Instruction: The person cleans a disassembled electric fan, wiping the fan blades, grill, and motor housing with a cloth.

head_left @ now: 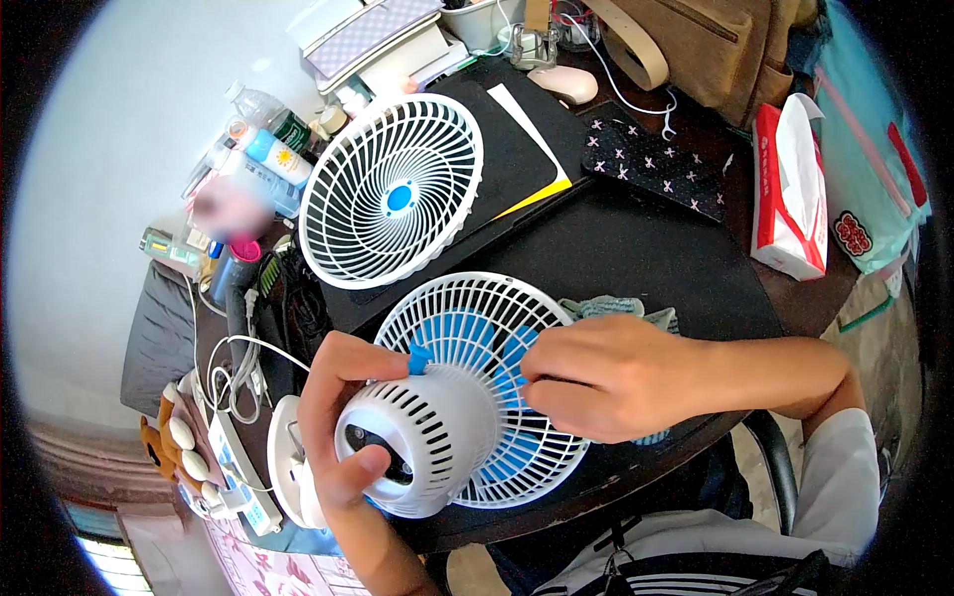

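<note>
A white electric fan [452, 427] lies tilted on the table, its rear grille [472, 288] and motor housing facing me. Blue blades [459, 333] show through the grille bars. My left hand [343, 427] is wrapped round the motor housing, index finger by the blue knob [419, 358] on top and thumb near the dark panel [383, 447] at the back. My right hand [616, 382] is closed in a pinch against the right side of the grille; what its fingertips hold is hidden. A grey-green patterned cloth [621, 308] is partly covered by that hand.
The detached front grille [348, 233] stands behind the fan. The fan's white base [288, 467] and a power strip [238, 472] are at left. Bottles [268, 149] line the wall. At right sit a tissue pack [785, 199], a brown bag [696, 50] and a dotted pouch [651, 164].
</note>
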Available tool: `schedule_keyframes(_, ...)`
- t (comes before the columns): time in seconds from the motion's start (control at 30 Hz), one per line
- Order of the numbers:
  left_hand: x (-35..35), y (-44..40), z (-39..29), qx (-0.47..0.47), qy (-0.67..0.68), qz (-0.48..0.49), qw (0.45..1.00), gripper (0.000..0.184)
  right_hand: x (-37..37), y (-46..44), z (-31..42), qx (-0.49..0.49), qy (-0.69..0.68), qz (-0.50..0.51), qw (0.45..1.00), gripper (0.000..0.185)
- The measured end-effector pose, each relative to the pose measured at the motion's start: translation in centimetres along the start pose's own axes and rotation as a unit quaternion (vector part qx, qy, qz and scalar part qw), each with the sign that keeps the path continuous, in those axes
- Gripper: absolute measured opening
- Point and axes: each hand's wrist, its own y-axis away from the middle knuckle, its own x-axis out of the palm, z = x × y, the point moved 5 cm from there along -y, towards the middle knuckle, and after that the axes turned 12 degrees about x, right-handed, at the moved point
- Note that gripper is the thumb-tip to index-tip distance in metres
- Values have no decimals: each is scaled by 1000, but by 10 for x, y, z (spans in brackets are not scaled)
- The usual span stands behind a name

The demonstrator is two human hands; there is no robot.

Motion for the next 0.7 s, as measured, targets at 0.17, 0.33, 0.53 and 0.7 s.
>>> schedule_keyframes(0.17,-2,-1,2,4,-4,3,1000,76,-13,-4,-3,-4,38,63,997,30)
schedule_keyframes(0.33,-3,0,3,-7,-5,-17,1000,76,-16,-6,-9,13,42,74,996,29)
schedule_keyframes(0.53,-6,-1,4,-25,-8,-11,1000,77,-20,-8,-14,44,73,60,995,30)
schedule_keyframes(0.7,-4,-3,0,-34,-7,-27,999,76,-19,-11,-17,49,55,-23,997,21)
